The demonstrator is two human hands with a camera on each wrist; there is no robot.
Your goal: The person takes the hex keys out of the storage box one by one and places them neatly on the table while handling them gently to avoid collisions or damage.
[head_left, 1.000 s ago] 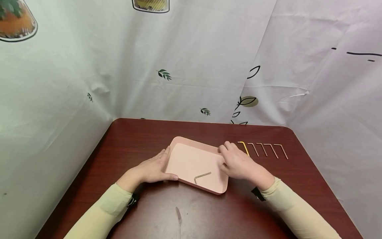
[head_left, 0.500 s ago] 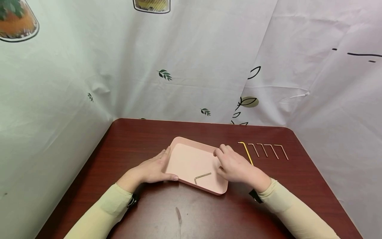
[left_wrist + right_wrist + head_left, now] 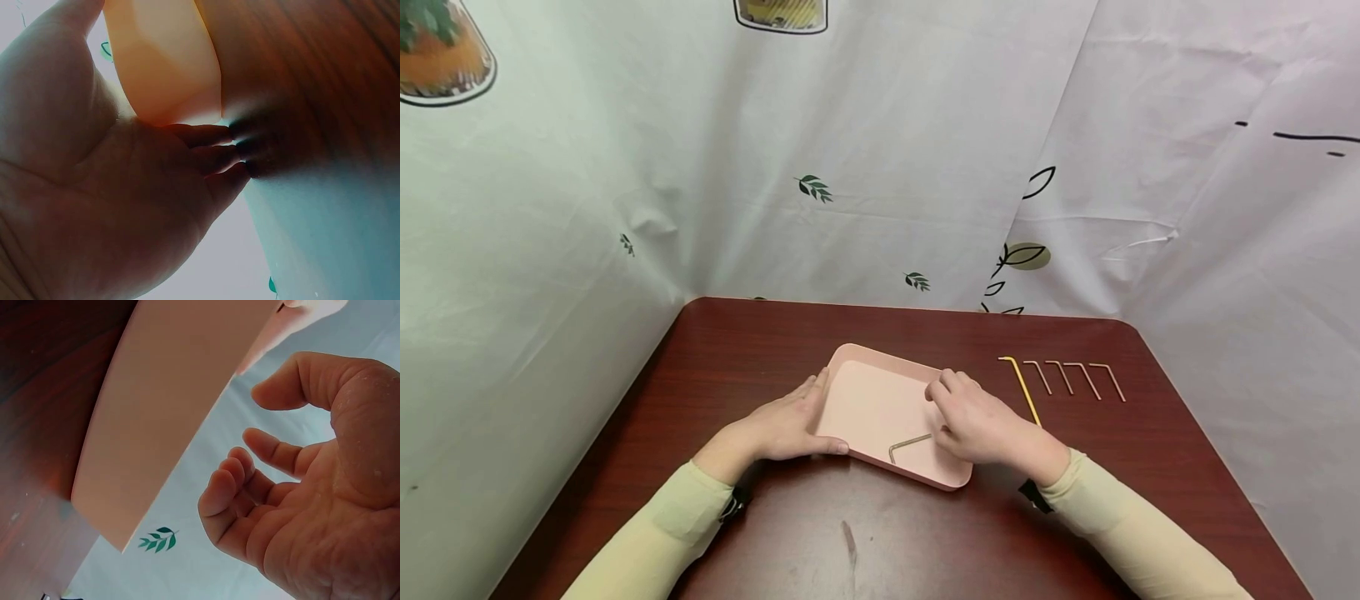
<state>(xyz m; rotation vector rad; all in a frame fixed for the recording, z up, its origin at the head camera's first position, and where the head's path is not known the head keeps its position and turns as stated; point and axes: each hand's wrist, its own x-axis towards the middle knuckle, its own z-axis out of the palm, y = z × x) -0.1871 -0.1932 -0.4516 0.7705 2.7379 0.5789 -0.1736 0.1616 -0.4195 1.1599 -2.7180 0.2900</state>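
A shallow pink tray (image 3: 880,400) sits slightly turned on the dark red table. My left hand (image 3: 784,423) rests along its left side, fingers straight against the outer wall and thumb at the front edge. In the left wrist view, the left hand's fingertips (image 3: 240,169) reach down to the table beside the tray wall. An L-shaped hex key (image 3: 910,443) lies in the front part of the tray. Over the tray's right side hovers my right hand (image 3: 981,421), its fingers loosely bent. The right wrist view shows that palm (image 3: 312,506) holding nothing, with thumb and index finger apart.
Right of the tray, a yellow hex key (image 3: 1021,385) and several thinner, metal-coloured hex keys (image 3: 1081,379) lie in a row on the table (image 3: 760,333). White printed curtains (image 3: 880,167) stand behind and at both sides.
My right hand has moved left, from the tray's right rim to further over the tray, close to the hex key's long arm. More of the yellow hex key shows. The left hand has stayed put.
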